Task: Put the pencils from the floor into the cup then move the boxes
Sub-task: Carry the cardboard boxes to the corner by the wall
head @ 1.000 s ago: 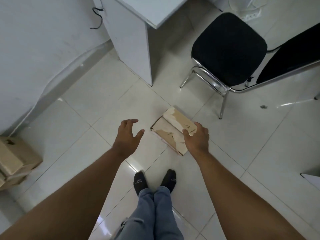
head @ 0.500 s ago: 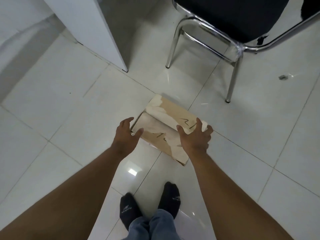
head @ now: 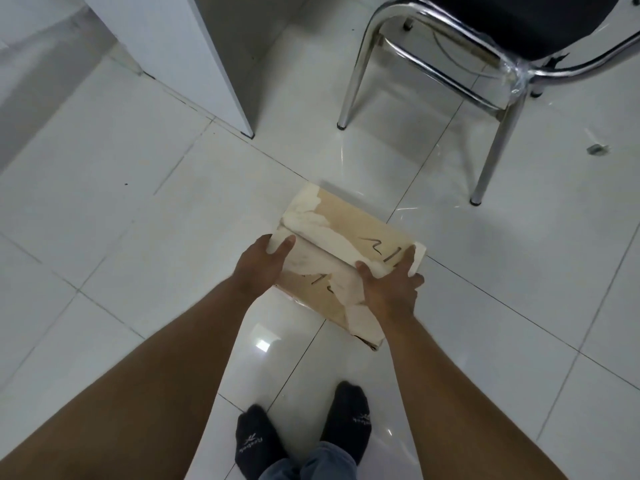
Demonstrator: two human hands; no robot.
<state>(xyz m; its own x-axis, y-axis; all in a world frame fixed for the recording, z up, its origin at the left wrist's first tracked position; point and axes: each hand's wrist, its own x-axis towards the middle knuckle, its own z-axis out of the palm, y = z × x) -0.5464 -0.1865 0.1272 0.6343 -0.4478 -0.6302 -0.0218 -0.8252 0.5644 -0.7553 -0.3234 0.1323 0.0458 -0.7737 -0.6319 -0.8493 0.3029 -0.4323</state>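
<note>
Head view: both hands clamp the box by its ends

The box [head: 346, 216] lies on the floor [head: 138, 202], skewed across a crossing of tile joints. It is just ahead of the person's feet [head: 346, 420] and near the front legs of the chair [head: 356, 64]. It is flat cardboard, with torn white paper peeling across its top and its flaps closed along the middle.

The left hand [head: 259, 268] grips the left end. Its thumb is pressed on top by the flap seam and its fingers are wrapped down over the edge, out of sight. The right hand [head: 391, 289] grips the right end the same way, thumb on top and fingers curled over the far corner. Holding opposite ends likely serves two purposes: it keeps the loose flaps shut, and it balances a wide, shallow load that one hand could not span.

I cannot tell whether the box is off the tiles yet. Its near corner sits very close to the floor.

No pencils or cup are in view, so the step in hand looks like the box move. A white desk [head: 166, 46] panel stands near the floor's left wall, and a small grey scrap [head: 597, 148] lies beyond the chair. Neither is in the way.

The peeling paper looks slippery under the thumbs, so the grip may shift as the box comes up. Any lift needs to stay clear of the chair legs.
</note>
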